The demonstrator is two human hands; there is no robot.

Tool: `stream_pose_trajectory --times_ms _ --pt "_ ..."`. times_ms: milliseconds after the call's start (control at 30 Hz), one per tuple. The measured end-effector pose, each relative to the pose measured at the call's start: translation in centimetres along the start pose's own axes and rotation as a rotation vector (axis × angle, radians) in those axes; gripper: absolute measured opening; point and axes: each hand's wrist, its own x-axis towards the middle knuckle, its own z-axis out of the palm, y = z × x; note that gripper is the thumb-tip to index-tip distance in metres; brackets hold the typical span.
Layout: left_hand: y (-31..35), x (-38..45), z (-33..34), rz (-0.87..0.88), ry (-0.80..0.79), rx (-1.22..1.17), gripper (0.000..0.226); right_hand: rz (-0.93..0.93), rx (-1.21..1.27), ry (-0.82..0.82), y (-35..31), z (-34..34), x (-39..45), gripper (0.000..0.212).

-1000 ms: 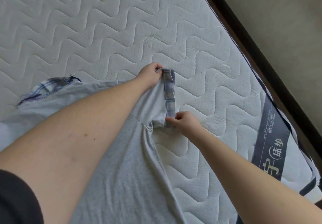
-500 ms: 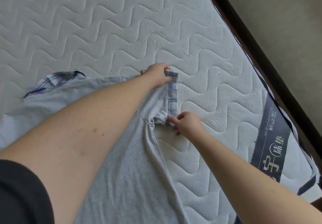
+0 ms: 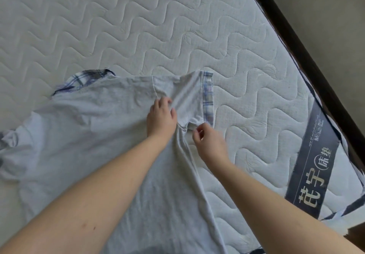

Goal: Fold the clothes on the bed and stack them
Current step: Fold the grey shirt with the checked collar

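Bare white quilted mattress with that wavy stitching took up most of the view. A dark grey label band with pale lettering sat near its right edge. Dark bed frame ran alongside, then beige floor, probably carpet.

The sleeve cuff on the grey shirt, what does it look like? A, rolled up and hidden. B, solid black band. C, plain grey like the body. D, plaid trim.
D: the sleeve of the grey shirt ends in a blue and white plaid cuff, lying flat on the mattress beyond both hands.
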Motion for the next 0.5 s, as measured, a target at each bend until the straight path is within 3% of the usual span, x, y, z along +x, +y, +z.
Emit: stream_pose_trajectory --times_ms 100,200,300,500 --pt "-2.9 -5.6 1.0 -0.060 -0.113 0.012 0.028 -0.052 -0.027 -0.108 -0.4 2.4 -1.9 0.021" --pt "-5.3 -10.5 1.7 0.056 -0.279 0.233 0.059 -0.126 -0.128 -0.157 -0.1 3.9 -3.4 0.034" --pt "-7.3 -13.2 1.7 0.136 -0.387 0.334 0.072 -0.143 -0.243 -0.185 0.1 4.1 -4.0 0.041" --pt "-9.7 -12.7 0.8 0.232 -0.409 0.189 0.069 -0.054 -0.435 -0.078 -2.7 4.6 -3.1 0.035"
